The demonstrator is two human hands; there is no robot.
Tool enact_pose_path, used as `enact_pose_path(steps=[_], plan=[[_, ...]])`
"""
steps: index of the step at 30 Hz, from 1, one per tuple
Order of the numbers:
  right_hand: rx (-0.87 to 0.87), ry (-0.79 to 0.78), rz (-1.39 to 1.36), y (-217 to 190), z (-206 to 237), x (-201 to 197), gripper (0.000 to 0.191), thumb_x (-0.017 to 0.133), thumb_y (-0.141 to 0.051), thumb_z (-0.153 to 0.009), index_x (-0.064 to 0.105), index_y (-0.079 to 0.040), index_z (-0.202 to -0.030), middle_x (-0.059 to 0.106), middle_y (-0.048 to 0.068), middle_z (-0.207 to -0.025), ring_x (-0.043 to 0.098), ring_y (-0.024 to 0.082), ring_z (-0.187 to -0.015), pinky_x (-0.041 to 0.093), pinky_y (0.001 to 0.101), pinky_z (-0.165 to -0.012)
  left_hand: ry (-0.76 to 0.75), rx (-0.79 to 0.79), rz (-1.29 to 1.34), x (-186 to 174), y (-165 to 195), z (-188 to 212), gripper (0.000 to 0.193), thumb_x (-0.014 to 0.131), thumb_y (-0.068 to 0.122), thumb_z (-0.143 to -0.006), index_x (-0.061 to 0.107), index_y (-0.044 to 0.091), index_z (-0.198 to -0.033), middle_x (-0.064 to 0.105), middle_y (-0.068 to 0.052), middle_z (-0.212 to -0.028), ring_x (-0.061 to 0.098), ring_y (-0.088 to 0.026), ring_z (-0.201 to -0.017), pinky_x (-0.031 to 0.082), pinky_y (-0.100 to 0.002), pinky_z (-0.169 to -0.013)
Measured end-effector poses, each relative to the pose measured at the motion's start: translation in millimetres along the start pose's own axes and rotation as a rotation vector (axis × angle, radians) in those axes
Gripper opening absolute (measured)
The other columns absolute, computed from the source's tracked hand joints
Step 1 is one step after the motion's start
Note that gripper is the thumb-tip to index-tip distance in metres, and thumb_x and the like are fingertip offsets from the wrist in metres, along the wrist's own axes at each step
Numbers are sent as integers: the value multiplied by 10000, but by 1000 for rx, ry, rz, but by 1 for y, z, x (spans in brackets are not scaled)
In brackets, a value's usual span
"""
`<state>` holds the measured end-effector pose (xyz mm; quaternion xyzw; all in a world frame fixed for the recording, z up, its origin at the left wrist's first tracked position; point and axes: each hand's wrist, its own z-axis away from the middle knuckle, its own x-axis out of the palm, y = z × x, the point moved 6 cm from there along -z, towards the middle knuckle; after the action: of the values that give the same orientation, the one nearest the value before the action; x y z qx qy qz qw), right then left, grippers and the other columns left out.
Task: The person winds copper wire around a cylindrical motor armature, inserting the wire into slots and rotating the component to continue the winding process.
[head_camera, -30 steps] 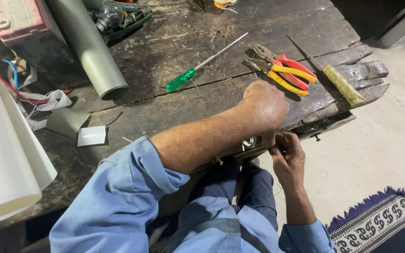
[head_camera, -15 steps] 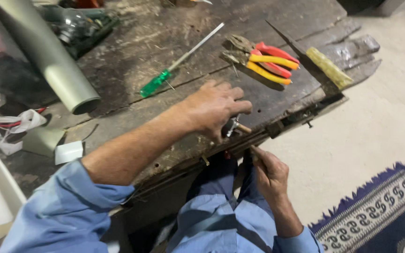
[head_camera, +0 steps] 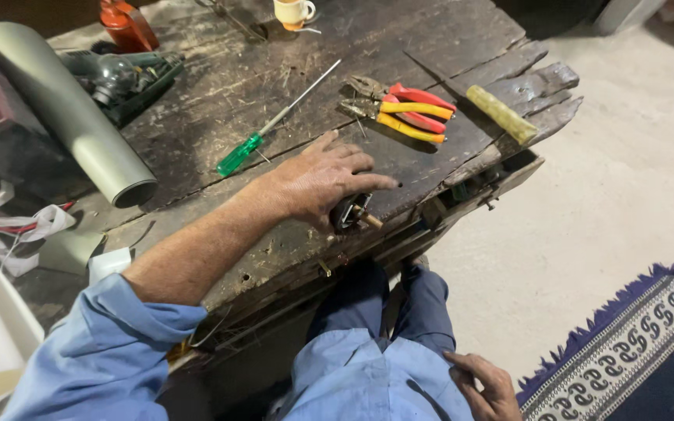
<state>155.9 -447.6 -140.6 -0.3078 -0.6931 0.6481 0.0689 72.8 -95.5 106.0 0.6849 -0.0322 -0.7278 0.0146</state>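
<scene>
green screwdriver | pliers (red, yellow grips) | grey pipe | cup

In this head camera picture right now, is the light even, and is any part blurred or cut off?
Head view: sharp and evenly lit, without glare. The left hand shades the small dark metal part on the worn wooden workbench; the right hand is cut by the bottom edge.

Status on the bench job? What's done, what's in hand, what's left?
Done: nothing visibly finished. In hand: the left hand covers a small dark part with a brass stub at the wooden bench edge; the right hand rests on the lap. Left: the green screwdriver and pliers lie untouched.
</scene>
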Motion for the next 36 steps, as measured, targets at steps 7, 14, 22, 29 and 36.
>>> enact_pose_path(steps=[7,14,22,29,36], plan=[[-149,23,125,-41,10,-4,251,683,56,-807,760,-14,-1036,697,78,-742,687,155,-656,526,290,-609,461,225,-62,36,120,43,810,781,155,-729,541,259,-1495,578,-138,-1491,418,-340,-1507,255,-573,-1276],[-313,78,495,-143,-35,-46,196,691,-29,-849,754,-29,-1034,698,42,-727,633,121,-562,501,261,-468,388,75,439,96,162,41,273,735,307,-919,712,116,-1114,701,-125,-1108,594,-372,-1275,297,-608,-1218],[-771,321,364,-233,-94,-34,121,792,15,-841,712,-21,-924,733,91,-833,658,121,-684,475,266,-555,697,-91,1115,98,125,65,178,647,231,-1026,705,63,-1019,744,-54,-990,729,-231,-1020,299,-580,-1275],[-555,83,25,-189,-170,49,78,635,-7,-999,680,-32,-1057,732,110,-943,718,200,-816,568,298,-722,871,-169,1866,122,103,73,233,571,205,-1072,646,-9,-1019,681,-84,-879,682,-204,-882,487,-428,-1004],[-382,38,108,-154,-180,65,160,646,-50,-982,649,-51,-1142,739,104,-936,750,211,-820,586,324,-738,1005,-461,1531,102,55,93,216,582,178,-1055,659,-9,-980,688,-87,-789,695,-199,-780,588,-331,-765]])
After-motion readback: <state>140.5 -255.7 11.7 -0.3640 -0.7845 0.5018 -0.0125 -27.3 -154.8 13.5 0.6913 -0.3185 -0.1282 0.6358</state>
